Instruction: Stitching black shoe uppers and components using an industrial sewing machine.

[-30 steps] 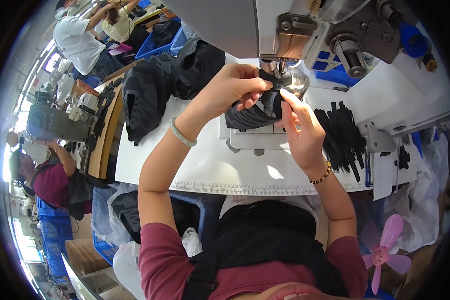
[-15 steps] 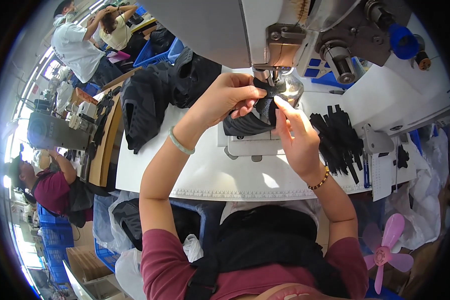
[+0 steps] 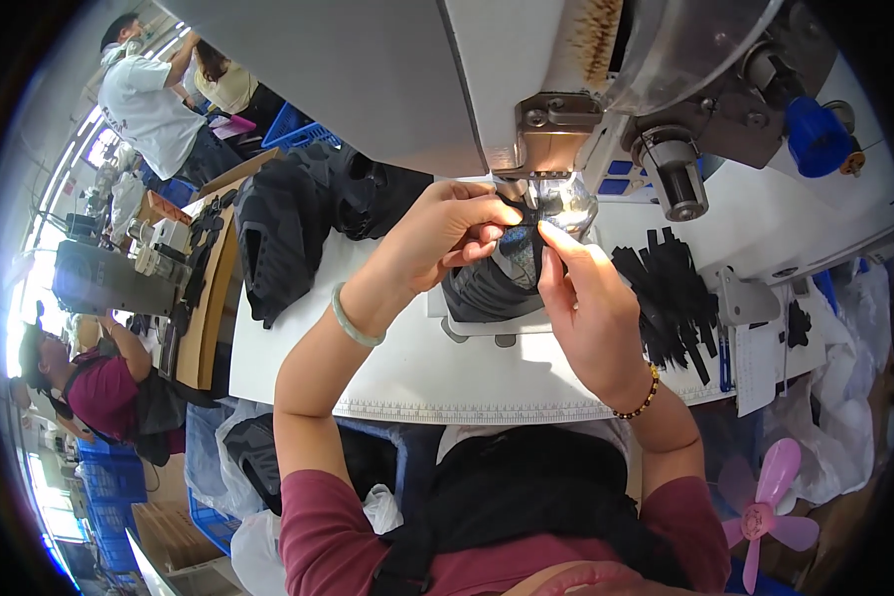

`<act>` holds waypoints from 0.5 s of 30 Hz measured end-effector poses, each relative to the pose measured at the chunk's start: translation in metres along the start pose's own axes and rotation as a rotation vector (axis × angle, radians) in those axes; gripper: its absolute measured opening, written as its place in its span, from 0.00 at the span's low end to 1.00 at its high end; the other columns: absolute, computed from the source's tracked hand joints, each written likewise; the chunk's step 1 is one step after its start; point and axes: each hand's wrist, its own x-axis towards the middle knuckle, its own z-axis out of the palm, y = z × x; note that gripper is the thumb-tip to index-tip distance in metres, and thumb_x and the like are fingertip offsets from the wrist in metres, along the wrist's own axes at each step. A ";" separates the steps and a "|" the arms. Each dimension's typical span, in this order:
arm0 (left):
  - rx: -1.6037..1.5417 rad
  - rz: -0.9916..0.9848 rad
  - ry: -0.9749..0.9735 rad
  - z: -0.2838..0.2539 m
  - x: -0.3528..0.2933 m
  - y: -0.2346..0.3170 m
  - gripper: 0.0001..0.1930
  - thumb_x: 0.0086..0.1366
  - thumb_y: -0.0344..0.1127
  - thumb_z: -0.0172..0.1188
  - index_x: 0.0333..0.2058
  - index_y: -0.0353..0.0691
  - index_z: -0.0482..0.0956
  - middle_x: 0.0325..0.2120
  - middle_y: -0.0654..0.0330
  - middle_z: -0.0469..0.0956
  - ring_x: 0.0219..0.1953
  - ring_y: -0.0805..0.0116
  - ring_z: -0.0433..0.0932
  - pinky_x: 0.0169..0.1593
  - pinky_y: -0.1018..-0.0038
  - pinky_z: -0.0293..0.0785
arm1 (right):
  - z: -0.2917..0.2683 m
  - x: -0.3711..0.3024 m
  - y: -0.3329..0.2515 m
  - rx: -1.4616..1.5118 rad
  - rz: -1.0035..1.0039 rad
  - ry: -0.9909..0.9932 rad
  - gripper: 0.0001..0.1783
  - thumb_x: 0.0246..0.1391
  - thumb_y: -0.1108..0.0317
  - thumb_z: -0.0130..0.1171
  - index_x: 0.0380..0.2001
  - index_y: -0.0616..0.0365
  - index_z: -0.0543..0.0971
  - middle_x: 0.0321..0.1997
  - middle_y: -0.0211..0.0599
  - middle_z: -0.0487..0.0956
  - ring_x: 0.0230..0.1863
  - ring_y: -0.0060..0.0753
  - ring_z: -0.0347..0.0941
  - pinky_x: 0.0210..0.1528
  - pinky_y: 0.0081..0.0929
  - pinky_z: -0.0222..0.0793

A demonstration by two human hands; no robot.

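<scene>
Under the needle area of a sewing machine [image 3: 556, 139], a black shoe upper [image 3: 482, 293] lies with its grey inner side partly showing. My left hand [image 3: 417, 243] is closed, pinching the black edge of the upper by the needle between thumb and fingers. Close beside it, my right hand [image 3: 596, 313] pinches the same dark edge from the right, its thumb and forefinger together. Both sets of fingertips sit just in front of the presser foot, which they partly hide. Whether a separate black strip lies between them I cannot tell.
More black shoe uppers [image 3: 283, 233] are piled on the white table [image 3: 387, 382] at the left. To the right lie a bundle of black strips [image 3: 666, 298] and a pen [image 3: 725, 363]. A pink fan [image 3: 757, 519] stands low right. Other people work at the far left.
The view has shifted, so the machine and table sit lower in it. Between my hands the upper has turned, showing more of its grey inner side. Both hands still pinch at the needle.
</scene>
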 end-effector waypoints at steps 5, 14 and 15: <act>-0.047 0.100 0.024 0.003 0.011 -0.002 0.03 0.59 0.27 0.54 0.29 0.33 0.73 0.15 0.67 0.65 0.12 0.83 0.61 0.13 0.88 0.49 | 0.005 0.005 0.015 0.235 0.145 0.001 0.13 0.50 0.76 0.58 0.40 0.59 0.70 0.22 0.40 0.72 0.18 0.39 0.72 0.21 0.28 0.67; 0.018 0.053 0.037 -0.006 0.020 0.000 0.10 0.58 0.34 0.58 0.26 0.32 0.74 0.16 0.62 0.70 0.11 0.78 0.69 0.10 0.87 0.55 | 0.017 -0.001 0.020 0.238 0.253 0.099 0.14 0.51 0.78 0.59 0.29 0.59 0.62 0.16 0.29 0.62 0.14 0.16 0.57 0.17 0.16 0.54; 0.017 0.092 -0.026 -0.009 0.021 -0.004 0.11 0.58 0.36 0.59 0.25 0.32 0.74 0.16 0.61 0.70 0.11 0.78 0.70 0.10 0.87 0.55 | 0.018 -0.003 0.019 0.297 0.275 0.091 0.14 0.51 0.78 0.58 0.29 0.59 0.61 0.16 0.26 0.61 0.16 0.13 0.56 0.18 0.13 0.54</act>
